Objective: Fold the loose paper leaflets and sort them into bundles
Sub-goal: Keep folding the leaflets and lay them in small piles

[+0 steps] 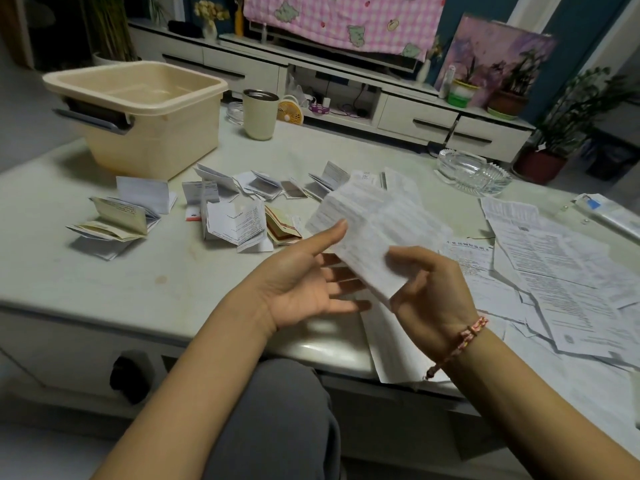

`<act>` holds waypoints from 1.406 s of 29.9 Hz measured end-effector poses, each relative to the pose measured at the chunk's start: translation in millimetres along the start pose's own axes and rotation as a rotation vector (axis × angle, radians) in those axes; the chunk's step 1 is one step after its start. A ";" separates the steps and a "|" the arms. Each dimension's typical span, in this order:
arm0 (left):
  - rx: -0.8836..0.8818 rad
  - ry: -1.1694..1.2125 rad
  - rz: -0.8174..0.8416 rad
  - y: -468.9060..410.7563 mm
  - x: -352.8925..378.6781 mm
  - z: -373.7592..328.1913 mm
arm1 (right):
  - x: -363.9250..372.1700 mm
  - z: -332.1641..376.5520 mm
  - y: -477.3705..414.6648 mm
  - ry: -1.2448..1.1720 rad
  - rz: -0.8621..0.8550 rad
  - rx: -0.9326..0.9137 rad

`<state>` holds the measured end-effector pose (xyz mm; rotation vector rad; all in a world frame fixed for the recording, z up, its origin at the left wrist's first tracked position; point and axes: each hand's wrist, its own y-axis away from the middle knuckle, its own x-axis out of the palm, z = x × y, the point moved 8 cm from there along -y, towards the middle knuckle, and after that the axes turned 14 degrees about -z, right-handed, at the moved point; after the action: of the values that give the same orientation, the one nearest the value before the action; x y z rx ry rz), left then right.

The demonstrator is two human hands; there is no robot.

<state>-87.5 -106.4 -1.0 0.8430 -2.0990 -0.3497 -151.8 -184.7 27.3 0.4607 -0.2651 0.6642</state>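
Head view. The pale table (104, 271) fills the frame; its near edge runs from the left border down toward the lower right. A bare stretch of top lies between that edge and the folded paper, on the near left. A beige plastic tub (149, 133) with a grey handle stands at the far left corner, near the left edge.

Loose leaflets (561, 271), flat and overlapping, cover the right side. One white sheet (394, 355) overhangs the near edge. Their print is dense and too small to read; a heading line on one sheet cannot be made out either. Folded leaflets (117, 220) lie in separate groups across the middle, from in front of the tub to the centre. One small piece there carries a red mark, its wording illegible.

The held leaflet (374, 230), creased into panels, is raised above the table centre. The right hand (433, 292) pinches its lower corner with curled fingers. The left hand (304, 282) lies palm up with straight fingers beneath the sheet, thumb tip at its left edge.

A glass ashtray (474, 174) sits at the far right, and a cream cup (259, 114) just right of the tub. A braided bracelet (464, 337) circles the right wrist.
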 end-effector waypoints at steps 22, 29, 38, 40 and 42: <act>0.119 -0.612 0.100 -62.9 34.2 4.8 | -90.7 22.9 -31.6 0.789 -0.152 -0.159; 0.287 -0.664 0.017 -68.5 23.5 -6.7 | -76.5 26.0 -50.3 0.783 -0.208 -0.241; 0.307 -0.605 -0.014 -69.9 16.4 -5.3 | -77.2 26.6 -55.1 0.703 -0.111 -0.208; 0.289 -0.511 -0.010 -68.4 17.3 -7.4 | -65.8 28.2 -52.7 0.669 -0.029 -0.219; 0.214 -0.287 0.030 -65.5 20.5 -8.7 | -55.3 30.2 -50.4 0.596 0.003 -0.255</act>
<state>-60.4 -168.0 -16.8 0.9280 -2.4462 -0.2428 -164.0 -263.7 16.3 0.0061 0.2135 0.7296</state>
